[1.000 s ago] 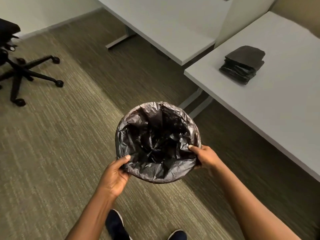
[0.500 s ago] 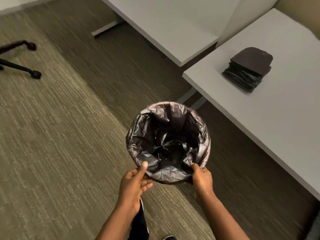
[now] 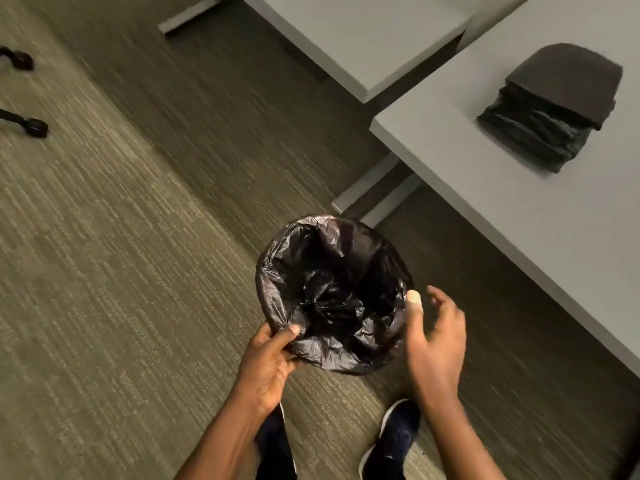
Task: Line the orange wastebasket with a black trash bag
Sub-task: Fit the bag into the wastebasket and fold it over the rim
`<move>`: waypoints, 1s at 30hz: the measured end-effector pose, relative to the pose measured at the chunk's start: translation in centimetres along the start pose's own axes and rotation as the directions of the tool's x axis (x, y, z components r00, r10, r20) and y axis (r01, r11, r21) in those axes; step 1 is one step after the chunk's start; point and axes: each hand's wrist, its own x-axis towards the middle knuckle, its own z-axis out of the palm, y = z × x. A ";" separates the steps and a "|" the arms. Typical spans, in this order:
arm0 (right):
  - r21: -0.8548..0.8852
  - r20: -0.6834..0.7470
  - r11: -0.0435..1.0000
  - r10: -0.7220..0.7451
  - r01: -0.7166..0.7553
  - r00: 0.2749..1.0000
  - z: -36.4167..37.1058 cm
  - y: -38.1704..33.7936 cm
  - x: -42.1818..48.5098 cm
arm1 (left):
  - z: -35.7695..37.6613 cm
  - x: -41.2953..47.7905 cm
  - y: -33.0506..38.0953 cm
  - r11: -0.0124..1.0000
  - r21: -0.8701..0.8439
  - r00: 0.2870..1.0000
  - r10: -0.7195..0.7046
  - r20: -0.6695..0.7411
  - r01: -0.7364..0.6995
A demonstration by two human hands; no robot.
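Nearest, bottom centre: two dark shoes [image 3: 388, 441] on striped olive carpet [image 3: 121, 271]. Left hand [image 3: 266, 365], thumb and fingers pinched on the near-left rim fold of the crinkled black plastic trash bag [image 3: 332, 296]. Right hand [image 3: 433, 348], spread and holding nothing, just beside the near-right rim. Wastebasket beneath, wholly covered; its orange not visible. Advice: hold the left pinch, run the right hand round the rim, pulling the overhang down evenly. Far right: grey desk [image 3: 485, 188] bearing a stack of folded black bags [image 3: 550, 105].

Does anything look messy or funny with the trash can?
Nothing is spilled or broken. The black trash bag covers the rim all round; it is only crinkly and bunched at the bottom, which is normal for a fresh liner.
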 end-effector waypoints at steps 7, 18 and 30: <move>-0.291 0.905 0.951 0.310 -0.108 0.290 14.8 3.5 8.7 | 0.1 1.6 -5.1 1.000 -0.004 0.997 -0.014 0.074 0.015; -0.508 0.853 0.776 0.392 0.373 0.345 19.5 10.0 13.1 | 0.0 3.4 -9.8 0.992 -0.118 0.993 -0.022 0.113 0.036; -0.597 0.248 0.778 -0.055 0.197 0.967 2.9 7.4 12.7 | 1.6 10.3 -7.1 0.999 -0.008 0.999 0.046 0.003 -0.046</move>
